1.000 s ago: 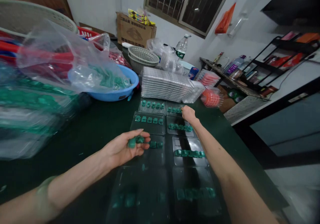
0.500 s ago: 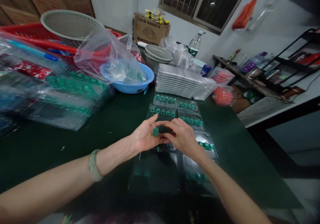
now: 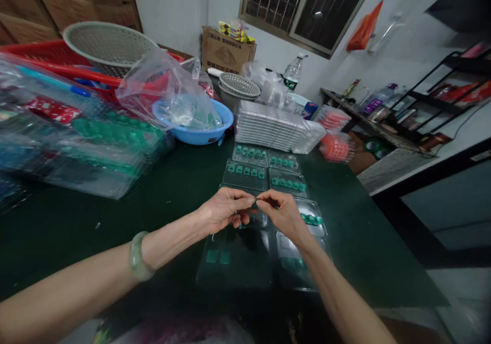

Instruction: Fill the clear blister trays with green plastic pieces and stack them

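My left hand (image 3: 224,208) and my right hand (image 3: 282,212) meet above the clear plastic trays, each closed in a fingertip pinch. What lies between the pinching tips is too small and dark to name. Teal shows at the curled lower fingers of my left hand, which hold a small teal piece mostly hidden by them. Below, a clear tray (image 3: 245,277) has two teal squares (image 3: 218,257) at its left. Farther back, a tray with a row of teal pieces (image 3: 245,171) lies beside another row (image 3: 288,183). My right forearm partly covers the right-hand trays.
Stacked clear trays (image 3: 268,126) stand behind the rows. Left of them is a blue basin (image 3: 199,136) with a plastic bag in it. Clear packaging (image 3: 103,170) piles up at left, near a red basket (image 3: 42,52) and a grey colander (image 3: 107,47). Orange-red items (image 3: 335,144) sit at right.
My left hand has turned from palm-up, with a teal piece on its fingers, to a thumb-and-finger pinch. My right fingertips have closed up against it. The view has shifted slightly.
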Available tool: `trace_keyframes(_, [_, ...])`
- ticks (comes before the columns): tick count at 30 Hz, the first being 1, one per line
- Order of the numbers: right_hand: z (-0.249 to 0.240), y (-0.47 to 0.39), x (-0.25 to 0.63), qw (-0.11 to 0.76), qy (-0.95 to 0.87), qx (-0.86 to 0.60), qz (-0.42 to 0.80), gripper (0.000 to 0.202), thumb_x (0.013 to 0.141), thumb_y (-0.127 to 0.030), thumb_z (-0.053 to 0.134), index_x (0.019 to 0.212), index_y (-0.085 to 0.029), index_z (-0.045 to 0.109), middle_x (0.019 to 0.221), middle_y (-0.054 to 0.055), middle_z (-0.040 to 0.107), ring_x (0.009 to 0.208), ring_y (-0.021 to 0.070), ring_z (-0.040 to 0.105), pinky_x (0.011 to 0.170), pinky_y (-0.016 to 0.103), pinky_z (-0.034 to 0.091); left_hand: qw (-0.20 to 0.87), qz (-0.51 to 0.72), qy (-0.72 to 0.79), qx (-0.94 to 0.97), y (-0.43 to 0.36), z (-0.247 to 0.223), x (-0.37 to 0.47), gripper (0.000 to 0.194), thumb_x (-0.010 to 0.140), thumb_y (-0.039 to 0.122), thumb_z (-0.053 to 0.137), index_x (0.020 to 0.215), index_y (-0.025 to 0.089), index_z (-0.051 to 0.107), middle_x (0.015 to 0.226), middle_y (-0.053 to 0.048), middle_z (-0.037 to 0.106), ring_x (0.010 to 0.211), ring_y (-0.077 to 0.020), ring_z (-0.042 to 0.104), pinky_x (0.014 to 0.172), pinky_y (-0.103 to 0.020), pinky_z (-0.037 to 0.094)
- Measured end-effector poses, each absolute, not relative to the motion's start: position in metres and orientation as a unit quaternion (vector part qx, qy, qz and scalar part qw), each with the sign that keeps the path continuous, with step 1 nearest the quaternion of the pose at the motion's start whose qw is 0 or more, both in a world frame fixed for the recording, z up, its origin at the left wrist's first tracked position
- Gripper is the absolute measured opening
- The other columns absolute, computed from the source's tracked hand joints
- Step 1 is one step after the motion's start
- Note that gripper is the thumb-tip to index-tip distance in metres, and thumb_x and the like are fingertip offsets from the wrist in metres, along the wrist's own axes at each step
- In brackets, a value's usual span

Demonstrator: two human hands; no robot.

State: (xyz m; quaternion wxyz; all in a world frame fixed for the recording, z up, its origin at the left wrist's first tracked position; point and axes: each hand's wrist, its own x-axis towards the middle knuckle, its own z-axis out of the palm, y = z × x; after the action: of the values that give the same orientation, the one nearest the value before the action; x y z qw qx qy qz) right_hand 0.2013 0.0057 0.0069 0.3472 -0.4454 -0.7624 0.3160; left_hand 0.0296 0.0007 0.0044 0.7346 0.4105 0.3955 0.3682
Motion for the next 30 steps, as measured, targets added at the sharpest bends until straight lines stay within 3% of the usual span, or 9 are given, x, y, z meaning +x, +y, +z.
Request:
trace_keyframes(3, [0.003, -0.001, 0.2, 0.379, -0.786, -0.435, 0.22, 0.025, 0.077, -0.019, 0.051, 0.101, -0.021, 0.058, 0.082, 0.003, 0.057, 0.073, 0.0132, 0.052, 0.065, 0.026, 0.043, 0.736, 0.372, 0.405, 0.396, 0.002, 0.004, 0.03, 0.022, 0.067, 0.029, 0.066, 0.075, 0.008, 0.061, 0.068, -0.009, 0.062, 0.046, -0.0104, 0.053, 0.034, -0.018, 0.031])
trace_keyframes(6, [-0.001, -0.01, 0.198, 0.352, -0.827, -0.418, 0.134, 0.029, 0.081, -0.019, 0.045, 0.109, -0.023, 0.055, 0.089, 0.005, 0.055, 0.081, 0.0154, 0.052, 0.071, 0.028, 0.042, 0.745, 0.383, 0.416, 0.353, 0.002, 0.004, 0.03, 0.017, 0.066, 0.024, 0.066, 0.07, 0.009, 0.061, 0.06, -0.006, 0.06, 0.046, -0.0112, 0.054, 0.034, -0.018, 0.031])
trace_keyframes(19, [-0.003, -0.029, 0.187, 0.28, -0.836, -0.471, -0.026, 0.017, 0.083, -0.018, 0.043, 0.086, -0.02, 0.059, 0.081, 0.005, 0.055, 0.08, 0.0173, 0.047, 0.07, 0.03, 0.037, 0.691, 0.386, 0.483, 0.376, -0.001, 0.005, 0.039, 0.01, 0.063, 0.018, 0.062, 0.06, 0.009, 0.058, 0.051, -0.004, 0.057, 0.041, -0.0131, 0.053, 0.03, -0.018, 0.026])
trace_keyframes(23, [-0.003, -0.025, 0.191, 0.271, -0.844, -0.459, 0.048, 0.005, 0.076, -0.015, 0.052, 0.077, -0.019, 0.056, 0.076, 0.002, 0.054, 0.077, 0.0158, 0.047, 0.066, 0.027, 0.036, 0.653, 0.357, 0.506, 0.436, -0.004, 0.009, 0.04, 0.012, 0.066, 0.018, 0.058, 0.058, 0.009, 0.058, 0.04, -0.002, 0.051, 0.034, -0.0102, 0.048, 0.029, -0.017, 0.025])
trace_keyframes(27, [0.001, -0.02, 0.198, 0.267, -0.81, -0.456, 0.254, 0.008, 0.069, -0.017, 0.059, 0.068, -0.019, 0.051, 0.065, -0.003, 0.05, 0.062, 0.0106, 0.045, 0.056, 0.022, 0.034, 0.648, 0.302, 0.488, 0.5, -0.005, 0.008, 0.038, 0.015, 0.066, 0.015, 0.055, 0.079, 0.011, 0.062, 0.035, 0.002, 0.049, 0.026, -0.0062, 0.038, 0.027, -0.015, 0.019])
trace_keyframes(30, [0.004, -0.02, 0.203, 0.282, -0.75, -0.442, 0.403, 0.009, 0.07, -0.021, 0.059, 0.068, -0.018, 0.052, 0.061, -0.004, 0.048, 0.055, 0.0083, 0.041, 0.052, 0.021, 0.031, 0.686, 0.293, 0.433, 0.506, -0.004, 0.004, 0.036, 0.015, 0.066, 0.013, 0.052, 0.077, 0.012, 0.06, 0.038, 0.001, 0.051, 0.028, -0.0072, 0.041, 0.028, -0.015, 0.019])
